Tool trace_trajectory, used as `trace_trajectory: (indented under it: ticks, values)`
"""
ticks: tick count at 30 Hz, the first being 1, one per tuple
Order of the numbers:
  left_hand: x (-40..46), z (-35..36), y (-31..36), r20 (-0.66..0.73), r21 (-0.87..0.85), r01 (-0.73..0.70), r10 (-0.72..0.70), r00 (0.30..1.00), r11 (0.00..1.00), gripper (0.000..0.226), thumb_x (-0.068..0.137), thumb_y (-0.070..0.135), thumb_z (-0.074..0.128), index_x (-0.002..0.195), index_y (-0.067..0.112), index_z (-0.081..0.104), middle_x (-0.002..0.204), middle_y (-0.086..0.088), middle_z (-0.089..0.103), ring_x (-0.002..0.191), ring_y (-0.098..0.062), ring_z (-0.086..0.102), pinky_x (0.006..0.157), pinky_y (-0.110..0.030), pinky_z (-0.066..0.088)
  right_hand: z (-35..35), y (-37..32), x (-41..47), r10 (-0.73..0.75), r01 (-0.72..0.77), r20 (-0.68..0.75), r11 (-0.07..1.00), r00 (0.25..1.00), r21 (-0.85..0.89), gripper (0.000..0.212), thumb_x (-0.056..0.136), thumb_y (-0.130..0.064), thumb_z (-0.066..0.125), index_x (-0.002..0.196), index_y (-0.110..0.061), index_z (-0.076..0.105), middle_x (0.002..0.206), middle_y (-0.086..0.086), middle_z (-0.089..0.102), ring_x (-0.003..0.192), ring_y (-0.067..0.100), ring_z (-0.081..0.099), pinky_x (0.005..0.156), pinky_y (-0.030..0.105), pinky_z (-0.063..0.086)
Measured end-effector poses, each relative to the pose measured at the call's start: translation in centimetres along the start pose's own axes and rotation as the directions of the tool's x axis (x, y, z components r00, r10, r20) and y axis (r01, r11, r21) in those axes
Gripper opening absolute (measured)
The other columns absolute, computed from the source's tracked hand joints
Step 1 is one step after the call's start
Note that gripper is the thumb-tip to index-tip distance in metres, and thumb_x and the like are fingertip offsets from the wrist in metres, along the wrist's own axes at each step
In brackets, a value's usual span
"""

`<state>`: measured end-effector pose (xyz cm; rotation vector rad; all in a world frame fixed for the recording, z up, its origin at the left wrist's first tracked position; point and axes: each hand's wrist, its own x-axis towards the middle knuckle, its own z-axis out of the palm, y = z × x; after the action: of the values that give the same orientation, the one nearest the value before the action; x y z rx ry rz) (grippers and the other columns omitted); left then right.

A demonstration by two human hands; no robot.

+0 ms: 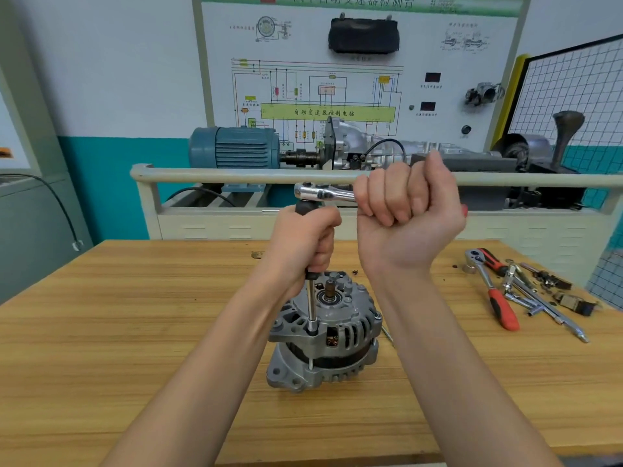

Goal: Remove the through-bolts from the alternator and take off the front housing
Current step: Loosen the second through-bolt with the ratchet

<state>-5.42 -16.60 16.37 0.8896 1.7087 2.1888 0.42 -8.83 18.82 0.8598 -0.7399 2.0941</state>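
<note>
Right now the alternator (323, 335) stands on end at the middle of the wooden bench (135, 332), shaft up, nothing clamping it that I can see. The left hand (303, 244) has its fingers curled tight round the black grip of a long extension bar (312, 305), which drops straight down to a socket seated on a through-bolt (310, 364) at about nine o'clock on the front housing (337, 311). The right hand (404, 210) is fisted round the handle of the chrome ratchet (320, 192), handle reaching off toward three o'clock from the top of the bar. That is a tall stack of tool over a small bolt head, and I'd say the worry is plain: pull the handle with the bar leaning at all and the socket could ride off the head and round it. The alternator looks free to spin or tip on the bench, so a hard heave might simply turn the whole unit, or skid it toward the spare red-handled ratchets (499, 298) and loose bits lying out at three o'clock. If the bolt breaks loose suddenly, the right fist could swing on into the rail (236, 175) beyond the bench.
</note>
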Motion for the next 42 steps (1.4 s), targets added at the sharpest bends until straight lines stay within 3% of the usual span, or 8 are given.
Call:
trace_trajectory:
  ticks: [6, 13, 17, 21, 26, 30, 35, 42]
  values:
    - [-0.5, 0.6, -0.1, -0.148, 0.055, -0.046, 0.053, 0.988, 0.997, 0.048, 0.089, 0.005, 0.051, 0.045, 0.022, 0.039, 0.035, 0.008, 0.034, 0.031, -0.008, 0.024, 0.036, -0.014, 0.02, 1.5, 1.2, -2.8, -0.314, 0.427, 0.319, 0.812, 0.894, -0.399, 0.035, 0.086, -0.012, 0.04, 0.052, -0.021, 0.044, 0.042, -0.003, 0.031, 0.04, 0.007, 0.03, 0.046, 0.028, 0.022]
    - [-0.6, -0.9, 0.5, 0.111, 0.019, -0.042, 0.039, 0.993, 0.999, 0.043, 0.082, -0.001, 0.058, 0.048, 0.015, 0.038, 0.038, 0.001, 0.03, 0.033, -0.013, 0.023, 0.039, -0.019, 0.022, -0.5, -0.6, 0.2, 0.044, -0.047, 0.069, 0.998, 0.997, 0.049, 0.051, 0.089, -0.011, 0.035, 0.04, -0.023, 0.027, 0.034, -0.004, 0.02, 0.036, 0.01, 0.015, 0.042, 0.022, 0.024]
    - [-0.3, -1.0, 1.2, 0.315, 0.031, -0.016, 0.006, 0.949, 0.999, 0.033, 0.073, 0.009, 0.062, 0.046, 0.014, 0.044, 0.04, -0.002, 0.035, 0.034, -0.017, 0.032, 0.042, -0.022, 0.03, -2.8, -0.5, 2.4, 0.328, -0.26, -0.07, 0.847, 0.942, 0.465, 0.049, 0.084, -0.016, 0.04, 0.035, -0.016, 0.033, 0.03, -0.004, 0.024, 0.037, 0.009, 0.008, 0.038, 0.022, 0.02]
    - [0.5, -0.6, 1.0, 0.347, -0.006, 0.102, -0.093, 0.933, 0.995, 0.043, 0.078, 0.008, 0.062, 0.047, 0.016, 0.033, 0.035, 0.005, 0.026, 0.029, -0.008, 0.02, 0.036, -0.016, 0.017, -4.2, 0.3, 3.4, 0.408, -0.259, -0.15, 0.781, 0.9, 0.569, 0.05, 0.084, -0.015, 0.04, 0.035, -0.015, 0.031, 0.03, -0.003, 0.023, 0.038, 0.008, 0.007, 0.037, 0.021, 0.018]
    - [0.5, -0.2, 0.3, 0.18, -0.011, 0.054, -0.051, 0.982, 0.998, 0.054, 0.088, 0.001, 0.049, 0.042, 0.022, 0.028, 0.036, 0.006, 0.021, 0.029, -0.008, 0.013, 0.037, -0.011, 0.015, -3.0, -0.2, 2.8, 0.337, -0.223, -0.19, 0.863, 0.922, 0.453, 0.051, 0.086, -0.015, 0.039, 0.036, -0.017, 0.032, 0.031, -0.005, 0.022, 0.035, 0.01, 0.011, 0.037, 0.022, 0.02]
    - [0.5, 0.5, 0.2, 0.03, 0.028, 0.006, -0.006, 1.0, 1.0, 0.056, 0.085, -0.001, 0.049, 0.04, 0.026, 0.028, 0.038, 0.006, 0.021, 0.031, -0.009, 0.013, 0.039, -0.013, 0.014, -1.4, -0.8, 0.6, 0.061, -0.056, -0.069, 0.996, 0.996, 0.064, 0.057, 0.094, -0.012, 0.031, 0.037, -0.02, 0.035, 0.034, -0.006, 0.026, 0.036, 0.011, 0.017, 0.044, 0.025, 0.023]
    - [0.1, 0.9, 0.0, -0.069, 0.03, -0.033, 0.035, 0.997, 0.999, 0.057, 0.086, -0.003, 0.049, 0.039, 0.025, 0.032, 0.036, 0.006, 0.025, 0.03, -0.01, 0.015, 0.037, -0.012, 0.015, 0.7, 0.5, -2.1, -0.275, 0.356, 0.251, 0.852, 0.928, -0.383, 0.039, 0.086, -0.012, 0.041, 0.05, -0.028, 0.041, 0.043, -0.001, 0.031, 0.042, 0.012, 0.029, 0.048, 0.032, 0.022]
    - [-0.1, 0.5, -0.2, -0.03, 0.023, -0.071, 0.072, 0.997, 0.997, 0.047, 0.084, -0.004, 0.054, 0.052, 0.02, 0.029, 0.039, 0.006, 0.023, 0.033, -0.01, 0.016, 0.038, -0.016, 0.016, -1.0, -0.7, -0.1, -0.059, 0.07, 0.131, 0.994, 0.99, -0.078, 0.048, 0.089, -0.008, 0.03, 0.043, -0.021, 0.026, 0.037, -0.003, 0.021, 0.037, 0.01, 0.019, 0.046, 0.024, 0.026]
